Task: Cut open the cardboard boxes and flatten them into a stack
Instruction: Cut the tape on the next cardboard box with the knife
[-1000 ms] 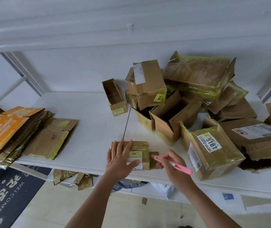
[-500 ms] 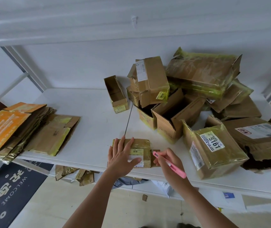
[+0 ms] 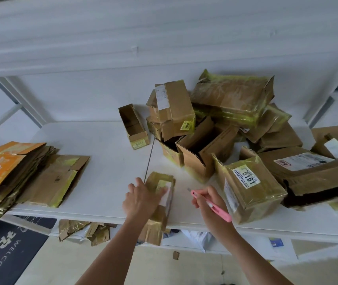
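Note:
A small taped cardboard box (image 3: pixel 158 210) lies at the white table's (image 3: pixel 102 171) front edge, its near end hanging past the edge. My left hand (image 3: pixel 141 199) grips its left side, thumb across the white label on top. Just to the right, my right hand (image 3: pixel 208 199) holds a pink box cutter (image 3: pixel 218 208) with the blade tip pointing left, a little clear of the box. A stack of flattened boxes (image 3: pixel 47 179), with orange sheets on its left part, lies at the table's left end.
A pile of unflattened boxes (image 3: pixel 225 112) fills the back right. A taped box labelled 5161 (image 3: pixel 246 188) sits right beside my right hand. A narrow open box (image 3: pixel 133 126) stands behind. Cardboard scraps (image 3: pixel 86 230) lie on a lower shelf; a welcome mat (image 3: pixel 1 254) covers the floor at left.
The small box has turned from lying crosswise to pointing toward me and slid over the front edge. My left hand went from flat on top to gripping its side. The cutter drew back right.

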Available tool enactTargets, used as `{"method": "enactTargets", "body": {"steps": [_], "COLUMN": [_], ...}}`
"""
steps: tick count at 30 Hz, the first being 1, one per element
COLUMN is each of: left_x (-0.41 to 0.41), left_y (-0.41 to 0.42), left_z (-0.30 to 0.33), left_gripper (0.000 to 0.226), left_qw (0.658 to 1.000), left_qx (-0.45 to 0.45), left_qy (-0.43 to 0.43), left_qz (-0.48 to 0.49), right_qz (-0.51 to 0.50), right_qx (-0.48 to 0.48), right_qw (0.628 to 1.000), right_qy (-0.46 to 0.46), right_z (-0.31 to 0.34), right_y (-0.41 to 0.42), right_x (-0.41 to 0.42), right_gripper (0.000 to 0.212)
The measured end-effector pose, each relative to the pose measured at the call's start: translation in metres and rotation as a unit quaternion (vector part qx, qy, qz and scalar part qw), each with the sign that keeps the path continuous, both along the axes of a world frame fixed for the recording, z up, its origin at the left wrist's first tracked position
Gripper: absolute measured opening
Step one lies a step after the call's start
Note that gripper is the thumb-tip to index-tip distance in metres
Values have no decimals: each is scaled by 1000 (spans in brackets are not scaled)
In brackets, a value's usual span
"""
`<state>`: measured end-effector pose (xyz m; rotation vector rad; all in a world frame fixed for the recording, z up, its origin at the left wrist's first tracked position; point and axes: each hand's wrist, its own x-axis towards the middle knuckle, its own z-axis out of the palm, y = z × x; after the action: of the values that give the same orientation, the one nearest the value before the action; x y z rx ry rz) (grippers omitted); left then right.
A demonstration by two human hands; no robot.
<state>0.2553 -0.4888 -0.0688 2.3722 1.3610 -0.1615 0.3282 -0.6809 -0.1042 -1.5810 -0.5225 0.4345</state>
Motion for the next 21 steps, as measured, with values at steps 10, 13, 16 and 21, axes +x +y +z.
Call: {"method": "enactTargets", "body": {"steps": [10,13,16,21], "left_x": [-2,-2,-7,-17], "left_y": [2,-1,0,10], "left_z": [1,3,3,-21], "left_gripper": [41,48,64,54], "left_qw": [968,978,994,986], "left_qx": [-135,-114,1,10], "left_qy": [-179,-124,-50,-109], "left_qz": [108,125,97,-124], "right_qz": [-29,-34,-46,-37], "right_qx": [38,27,30,23], "right_qw": [997,998,998,999], "right_qy": [68,47,25,16], "right_z": [-9,-10,-5,4], "right_y": [6,13,21,42], "right_x": [-17,-20,-17,-7], "right_gripper": [5,5,4,2]}}
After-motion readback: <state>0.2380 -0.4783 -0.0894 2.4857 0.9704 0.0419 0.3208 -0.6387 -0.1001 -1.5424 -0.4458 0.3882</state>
